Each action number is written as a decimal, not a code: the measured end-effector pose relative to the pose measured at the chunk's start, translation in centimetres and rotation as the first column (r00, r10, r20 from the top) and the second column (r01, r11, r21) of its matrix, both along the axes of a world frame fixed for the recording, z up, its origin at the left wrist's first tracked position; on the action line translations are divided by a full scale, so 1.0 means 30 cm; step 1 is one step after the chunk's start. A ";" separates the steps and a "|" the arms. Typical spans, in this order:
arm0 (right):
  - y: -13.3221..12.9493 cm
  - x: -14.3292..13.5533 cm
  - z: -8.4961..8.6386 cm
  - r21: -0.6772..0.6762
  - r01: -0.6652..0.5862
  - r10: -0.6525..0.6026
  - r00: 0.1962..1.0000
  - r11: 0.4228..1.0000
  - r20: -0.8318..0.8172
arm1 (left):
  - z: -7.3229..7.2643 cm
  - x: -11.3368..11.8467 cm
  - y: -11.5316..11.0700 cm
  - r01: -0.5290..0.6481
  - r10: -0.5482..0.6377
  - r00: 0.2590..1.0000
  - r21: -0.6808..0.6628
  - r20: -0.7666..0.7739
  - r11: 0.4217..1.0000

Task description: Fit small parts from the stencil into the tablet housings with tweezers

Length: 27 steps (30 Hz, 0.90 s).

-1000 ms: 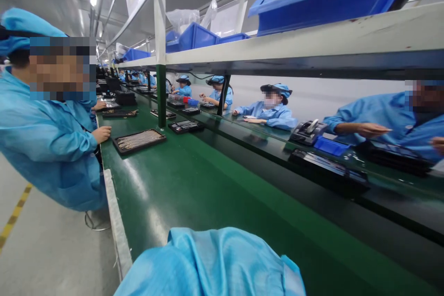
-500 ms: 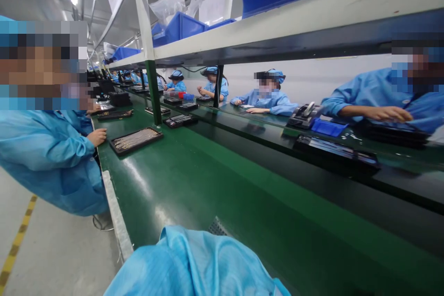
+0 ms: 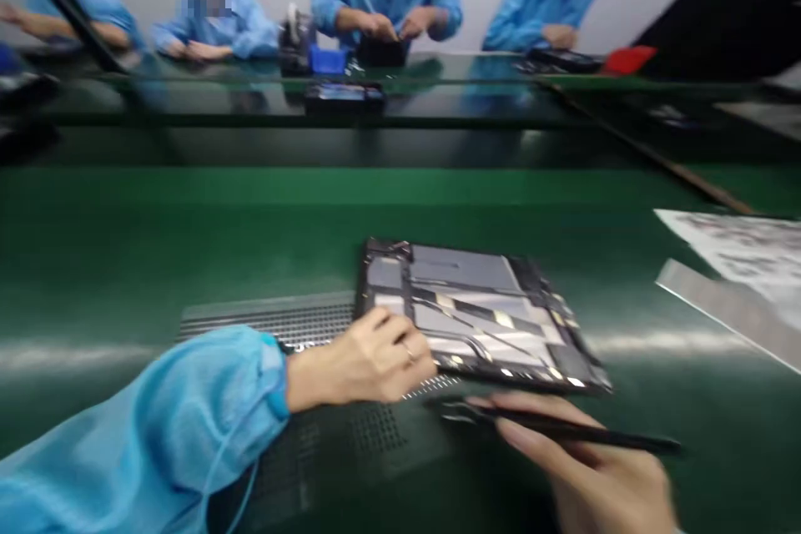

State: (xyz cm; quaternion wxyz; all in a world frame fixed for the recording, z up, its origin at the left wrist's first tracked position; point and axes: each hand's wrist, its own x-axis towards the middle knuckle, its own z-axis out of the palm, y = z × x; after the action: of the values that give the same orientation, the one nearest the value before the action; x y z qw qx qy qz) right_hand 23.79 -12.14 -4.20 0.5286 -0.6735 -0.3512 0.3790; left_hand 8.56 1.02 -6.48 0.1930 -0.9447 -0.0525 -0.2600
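Observation:
An open flat device (image 3: 476,309) with dark battery-like panels and cables lies on the green bench, its left part over a perforated mat (image 3: 269,321). My left hand (image 3: 375,355), in a blue sleeve and with a ring on one finger, is at the device's front left corner. Its fingers are curled, and what they hold, if anything, is hidden. In front of the device my right hand (image 3: 581,442) is closed on a thin black tool (image 3: 581,431), whose blurred metal tip points left.
Printed paper (image 3: 744,259) and a pale strip (image 3: 726,313) lie at the right. Across the bench, people in blue work behind a raised ledge; a blue bin (image 3: 328,61) and a red object (image 3: 629,60) stand there.
The view has swung from along the bench to straight across it. Both my hands, the device and the black tool have come into view; before, a blue sleeve showed at the bottom.

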 end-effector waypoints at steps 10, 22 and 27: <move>-0.004 -0.057 -0.017 -0.113 -0.211 0.202 0.976 0.971 -0.086 | 0.006 0.010 -0.063 0.045 -0.022 0.990 -0.163 0.138 0.986; -0.003 -0.073 0.008 -0.093 -0.228 0.223 0.973 0.969 -0.065 | -0.005 0.012 -0.075 0.019 0.005 0.992 -0.183 0.130 0.983; -0.003 -0.080 0.009 -0.106 -0.200 0.190 0.976 0.974 -0.102 | -0.008 0.011 -0.078 0.017 0.007 0.991 -0.180 0.131 0.983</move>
State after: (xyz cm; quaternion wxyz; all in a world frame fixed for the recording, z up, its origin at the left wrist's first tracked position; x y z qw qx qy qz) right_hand 21.40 -12.24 -3.91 0.4645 -0.6471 -0.3687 0.4792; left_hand 8.89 -1.33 -6.71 0.1018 -0.9394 -0.0860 -0.3159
